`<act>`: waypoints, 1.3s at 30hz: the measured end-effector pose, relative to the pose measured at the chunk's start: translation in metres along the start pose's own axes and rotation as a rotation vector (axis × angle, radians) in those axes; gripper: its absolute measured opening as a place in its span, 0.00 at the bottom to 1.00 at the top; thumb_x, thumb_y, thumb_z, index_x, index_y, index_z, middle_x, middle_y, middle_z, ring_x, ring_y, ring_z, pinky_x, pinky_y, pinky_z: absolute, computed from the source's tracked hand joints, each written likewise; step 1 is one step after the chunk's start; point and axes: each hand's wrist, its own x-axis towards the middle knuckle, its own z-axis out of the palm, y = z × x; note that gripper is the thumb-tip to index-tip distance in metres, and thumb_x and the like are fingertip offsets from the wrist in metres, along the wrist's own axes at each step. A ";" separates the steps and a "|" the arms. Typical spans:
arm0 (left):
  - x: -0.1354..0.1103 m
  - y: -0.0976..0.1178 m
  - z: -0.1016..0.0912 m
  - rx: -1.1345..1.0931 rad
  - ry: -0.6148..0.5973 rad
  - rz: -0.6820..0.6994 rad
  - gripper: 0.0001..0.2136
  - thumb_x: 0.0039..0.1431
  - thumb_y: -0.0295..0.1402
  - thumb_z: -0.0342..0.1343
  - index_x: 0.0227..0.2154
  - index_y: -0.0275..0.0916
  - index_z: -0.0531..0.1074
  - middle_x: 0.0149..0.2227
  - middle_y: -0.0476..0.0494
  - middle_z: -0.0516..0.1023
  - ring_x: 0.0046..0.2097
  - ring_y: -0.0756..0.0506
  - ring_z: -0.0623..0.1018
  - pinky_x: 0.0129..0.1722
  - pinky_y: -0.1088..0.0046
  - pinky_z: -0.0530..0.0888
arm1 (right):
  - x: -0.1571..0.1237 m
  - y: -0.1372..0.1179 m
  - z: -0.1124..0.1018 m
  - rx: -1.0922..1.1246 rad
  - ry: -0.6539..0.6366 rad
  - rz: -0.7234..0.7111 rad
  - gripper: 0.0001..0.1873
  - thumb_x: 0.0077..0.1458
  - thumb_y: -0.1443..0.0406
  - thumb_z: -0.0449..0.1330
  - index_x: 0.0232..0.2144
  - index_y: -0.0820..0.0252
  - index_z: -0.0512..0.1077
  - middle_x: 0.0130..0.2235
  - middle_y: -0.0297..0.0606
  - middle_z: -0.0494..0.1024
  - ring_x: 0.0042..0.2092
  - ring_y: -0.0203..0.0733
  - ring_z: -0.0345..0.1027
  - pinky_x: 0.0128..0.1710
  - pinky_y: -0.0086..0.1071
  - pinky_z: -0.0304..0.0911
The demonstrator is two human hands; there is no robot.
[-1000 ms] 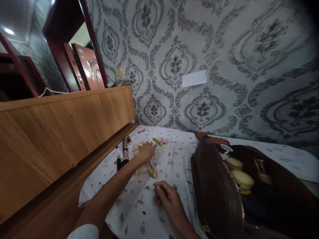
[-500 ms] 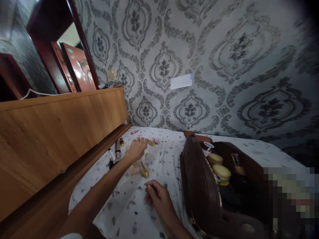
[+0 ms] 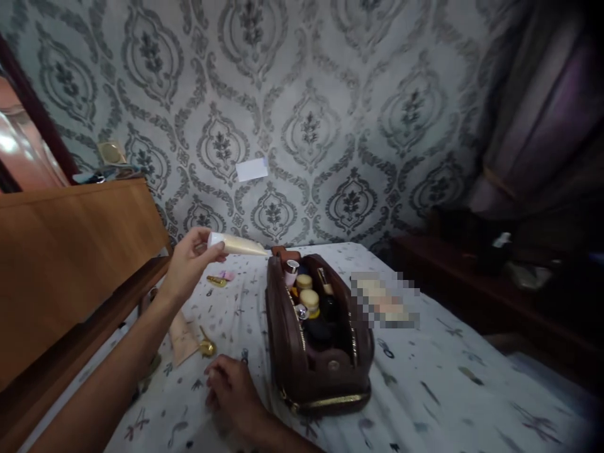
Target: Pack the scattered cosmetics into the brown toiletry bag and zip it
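My left hand [image 3: 195,255] is closed around the white-capped end of a pale cream tube [image 3: 240,244], raised above the bed with its flat end towards the bag. The open brown toiletry bag [image 3: 287,352] stands on the patterned sheet; inside are jars with cream-coloured lids [image 3: 309,298], a silver-capped bottle [image 3: 292,270] and a brush [image 3: 325,280]. My right hand [image 3: 233,390] rests on the sheet left of the bag, fingers loosely curled with nothing visible in them. Near it lie a gold hair clip [image 3: 206,345] and a beige tube [image 3: 183,340], partly behind my left forearm.
Another gold clip [image 3: 216,281] and a pink item [image 3: 227,275] lie farther back on the sheet. The wooden headboard [image 3: 85,251] borders the left side. A blurred-out flat object [image 3: 384,299] lies right of the bag. Dark furniture [image 3: 438,277] stands beyond the bed's right edge.
My left hand has lifted from the items on the sheet, now holding the cream tube near the bag. The view has turned right; my right hand stays low and curled.
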 end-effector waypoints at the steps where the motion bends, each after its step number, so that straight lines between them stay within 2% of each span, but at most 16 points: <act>1: 0.002 0.011 0.011 -0.003 -0.026 0.021 0.18 0.48 0.43 0.61 0.37 0.38 0.66 0.35 0.49 0.73 0.32 0.49 0.77 0.34 0.71 0.77 | 0.000 -0.001 0.000 0.002 -0.001 0.018 0.09 0.56 0.60 0.53 0.30 0.60 0.67 0.22 0.26 0.64 0.21 0.31 0.63 0.20 0.23 0.54; 4: 0.013 0.030 0.041 0.078 -0.155 0.082 0.15 0.49 0.41 0.60 0.37 0.38 0.67 0.36 0.49 0.73 0.33 0.49 0.77 0.33 0.72 0.76 | -0.002 -0.004 0.000 0.015 0.004 0.042 0.07 0.56 0.62 0.52 0.29 0.60 0.66 0.20 0.25 0.63 0.20 0.31 0.60 0.19 0.22 0.53; 7: 0.029 0.033 0.068 0.255 -0.270 0.156 0.12 0.52 0.38 0.58 0.38 0.39 0.68 0.36 0.48 0.74 0.34 0.49 0.76 0.34 0.72 0.74 | -0.003 -0.004 0.000 0.016 0.004 0.026 0.07 0.55 0.62 0.53 0.29 0.60 0.66 0.19 0.25 0.64 0.19 0.30 0.59 0.19 0.22 0.52; 11: 0.046 0.033 0.097 0.546 -0.337 0.225 0.10 0.52 0.36 0.57 0.37 0.38 0.70 0.32 0.48 0.74 0.34 0.47 0.74 0.34 0.71 0.70 | -0.001 0.000 0.002 0.067 0.027 0.003 0.09 0.54 0.60 0.54 0.27 0.60 0.66 0.21 0.26 0.63 0.20 0.30 0.62 0.18 0.21 0.52; 16: 0.054 0.033 0.122 0.765 -0.392 0.211 0.09 0.53 0.36 0.56 0.36 0.38 0.72 0.30 0.48 0.75 0.34 0.45 0.73 0.33 0.71 0.67 | 0.002 0.005 0.004 0.077 0.024 0.006 0.07 0.53 0.62 0.54 0.27 0.60 0.66 0.22 0.26 0.64 0.19 0.30 0.61 0.16 0.21 0.52; 23: 0.056 0.022 0.143 0.841 -0.438 0.164 0.11 0.52 0.36 0.56 0.38 0.40 0.73 0.35 0.45 0.77 0.39 0.42 0.75 0.37 0.71 0.68 | 0.004 0.010 0.005 0.033 0.033 -0.003 0.05 0.52 0.68 0.51 0.28 0.61 0.66 0.21 0.26 0.63 0.18 0.31 0.60 0.15 0.22 0.51; 39: 0.078 -0.033 0.156 0.536 -0.671 0.098 0.12 0.44 0.33 0.63 0.34 0.35 0.75 0.26 0.52 0.73 0.28 0.50 0.71 0.28 0.77 0.66 | 0.003 0.006 0.005 0.037 0.024 0.050 0.07 0.53 0.71 0.50 0.30 0.61 0.67 0.21 0.25 0.63 0.18 0.30 0.58 0.16 0.22 0.51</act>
